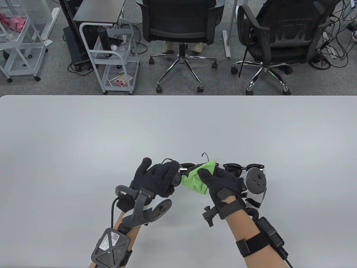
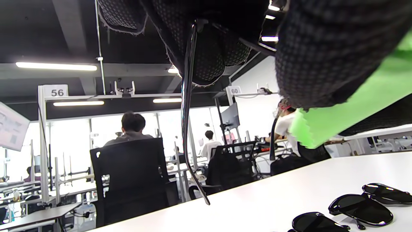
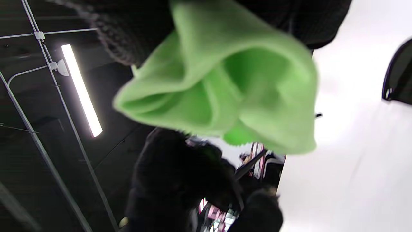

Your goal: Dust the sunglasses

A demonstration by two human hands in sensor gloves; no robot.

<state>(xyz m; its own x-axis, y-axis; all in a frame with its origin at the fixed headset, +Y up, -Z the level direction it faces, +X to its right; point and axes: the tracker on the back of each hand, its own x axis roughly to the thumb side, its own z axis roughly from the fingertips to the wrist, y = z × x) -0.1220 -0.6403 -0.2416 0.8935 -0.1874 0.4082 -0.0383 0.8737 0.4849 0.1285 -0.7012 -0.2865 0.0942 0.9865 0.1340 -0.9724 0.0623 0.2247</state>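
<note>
My left hand [image 1: 167,176] grips a dark pair of sunglasses [image 1: 186,167] above the table by its left end; its temple arms stick up behind. One temple arm [image 2: 186,129] hangs down in the left wrist view. My right hand [image 1: 207,175] holds a green cloth [image 1: 196,178] pressed around the middle of the frame, hiding that part. The cloth also shows in the left wrist view [image 2: 354,106] and bunched under the fingers in the right wrist view [image 3: 225,90].
More dark sunglasses [image 1: 237,168] lie on the white table [image 1: 83,145] just right of my right hand, also seen in the left wrist view [image 2: 360,209] and at the right wrist view's edge [image 3: 399,77]. Office chairs [image 1: 181,25] and carts stand beyond the far edge.
</note>
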